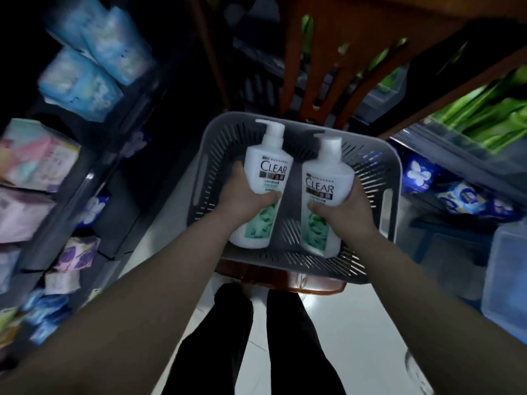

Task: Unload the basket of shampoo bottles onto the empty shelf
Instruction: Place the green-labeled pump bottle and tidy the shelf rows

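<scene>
Hands grip one shampoo bottle each over grey basket [382, 163]: left hand [242, 195] on left bottle [263, 178], right hand [343, 208] on right bottle [323, 189].

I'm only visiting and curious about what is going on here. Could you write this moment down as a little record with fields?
place: narrow aisle between stocked shelves
basket: grey, slotted, sitting on a wooden chair
left hand: grips the left bottle
right hand: grips the right bottle
bottles: white pump bottles labelled CLEAR, side by side over the basket; lifted or resting, cannot tell
other bottles in basket: none visible
left shelves: blue packs, blurred
right shelves: green packs
</scene>
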